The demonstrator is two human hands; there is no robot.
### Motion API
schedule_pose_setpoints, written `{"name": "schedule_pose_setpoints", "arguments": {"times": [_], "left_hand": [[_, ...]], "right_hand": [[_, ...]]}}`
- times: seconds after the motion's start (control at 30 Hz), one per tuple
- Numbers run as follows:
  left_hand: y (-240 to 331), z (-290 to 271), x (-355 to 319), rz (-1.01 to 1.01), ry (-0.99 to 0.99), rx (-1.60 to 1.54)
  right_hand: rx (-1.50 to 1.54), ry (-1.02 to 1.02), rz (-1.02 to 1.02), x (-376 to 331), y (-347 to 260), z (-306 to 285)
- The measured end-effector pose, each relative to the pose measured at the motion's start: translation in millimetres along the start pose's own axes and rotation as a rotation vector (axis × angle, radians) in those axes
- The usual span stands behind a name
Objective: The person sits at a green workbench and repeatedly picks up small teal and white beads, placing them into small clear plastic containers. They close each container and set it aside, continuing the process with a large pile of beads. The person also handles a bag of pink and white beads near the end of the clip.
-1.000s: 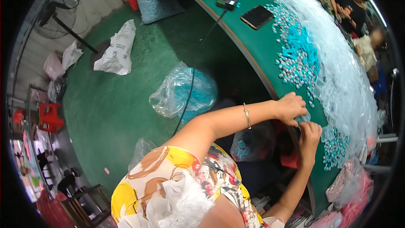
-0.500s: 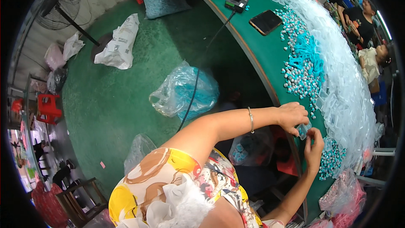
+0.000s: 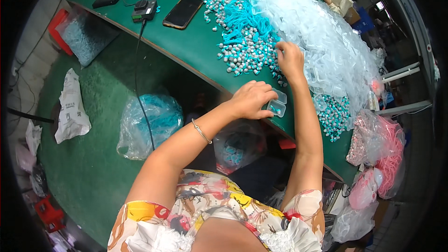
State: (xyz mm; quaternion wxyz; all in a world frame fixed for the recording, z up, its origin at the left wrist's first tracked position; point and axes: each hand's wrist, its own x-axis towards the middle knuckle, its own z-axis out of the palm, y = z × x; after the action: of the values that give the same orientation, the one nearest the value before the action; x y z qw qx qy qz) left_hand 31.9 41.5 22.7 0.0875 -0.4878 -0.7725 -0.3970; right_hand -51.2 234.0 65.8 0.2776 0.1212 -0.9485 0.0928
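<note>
Right hand [image 3: 290, 59] beyond left hand [image 3: 254, 100]

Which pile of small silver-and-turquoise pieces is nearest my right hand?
The larger pile, topped with bright turquoise cords; your right hand is at its edge. The smaller pile lies right of your forearm.

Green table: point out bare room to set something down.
One bare patch of the table lies between the phone, the bead-like pieces and its near edge; another, just beyond the phone. It is crowded by the right hand, where those pieces meet heaped clear boxes.
</note>
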Motion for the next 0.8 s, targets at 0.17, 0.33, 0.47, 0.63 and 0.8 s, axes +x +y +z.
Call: {"name": "schedule_pose_setpoints", "arguments": {"times": [0.17, 0.33, 0.47, 0.63, 0.8], "left_hand": [[1.0, 0.8, -1.0, -0.009, 0.001, -0.004], [0.4, 1.9, -1.8, -0.002, 0.017, 0.002], [-1.5, 2.3, -2.0, 0.0, 0.034, -0.008], [-2.7, 1.6, -1.0, 0.01, 0.043, -0.012], [1.0, 1.1, 1.6, 0.001, 0.03, -0.012]], "right_hand": [[-0.358, -0.083, 0.114, 14.8, 5.5, 18.1], [-0.359, -0.084, 0.098, 13.6, 6.9, 22.5], [-0.15, 0.034, 0.209, 6.6, 8.3, 11.8], [0.852, 0.033, 0.327, -21.5, 23.1, -8.9], [1.068, -0.049, 0.408, -75.6, 0.7, -62.1]]}}
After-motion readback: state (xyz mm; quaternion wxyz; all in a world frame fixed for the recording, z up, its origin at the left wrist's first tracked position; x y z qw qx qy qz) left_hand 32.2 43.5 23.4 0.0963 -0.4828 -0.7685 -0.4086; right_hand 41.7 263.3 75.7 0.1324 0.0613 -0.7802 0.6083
